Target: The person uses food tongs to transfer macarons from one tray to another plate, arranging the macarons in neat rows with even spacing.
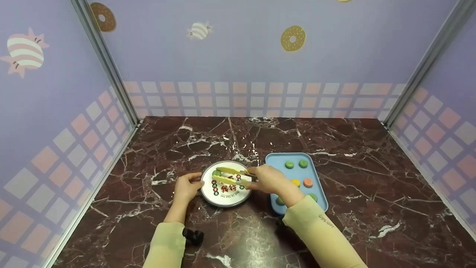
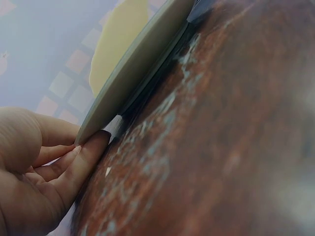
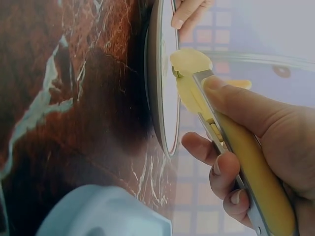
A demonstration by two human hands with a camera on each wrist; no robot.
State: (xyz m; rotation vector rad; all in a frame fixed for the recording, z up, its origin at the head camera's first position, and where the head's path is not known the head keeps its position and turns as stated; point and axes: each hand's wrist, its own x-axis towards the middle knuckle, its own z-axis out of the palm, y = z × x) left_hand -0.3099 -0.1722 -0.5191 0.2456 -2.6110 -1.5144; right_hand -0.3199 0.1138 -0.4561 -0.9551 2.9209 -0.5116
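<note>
A round white plate [image 1: 222, 202] with red characters and a dark rim lies on the marble table. My left hand [image 1: 187, 188] pinches its left edge; in the left wrist view, the fingers [image 2: 81, 164] reach under the rim. My right hand [image 1: 273, 181] grips yellow-tipped tongs [image 1: 229, 170], whose tips point left over the plate. Between those tips is a small round green piece [image 1: 216, 173], like a toy cookie. In the right wrist view the tongs' metal-edged yellow handle [image 3: 251, 169] lies between thumb and curled fingers. Whether the green piece touches the plate, I cannot tell.
Right of the plate, a light blue tray [image 1: 275, 159] holds several round pieces: green [image 1: 289, 164], yellow [image 1: 296, 182] and orange [image 1: 308, 182]. My right forearm [image 1: 316, 227] crosses its lower part. Patterned lilac walls [image 1: 238, 56] enclose the table [image 1: 372, 178] at the back and sides.
</note>
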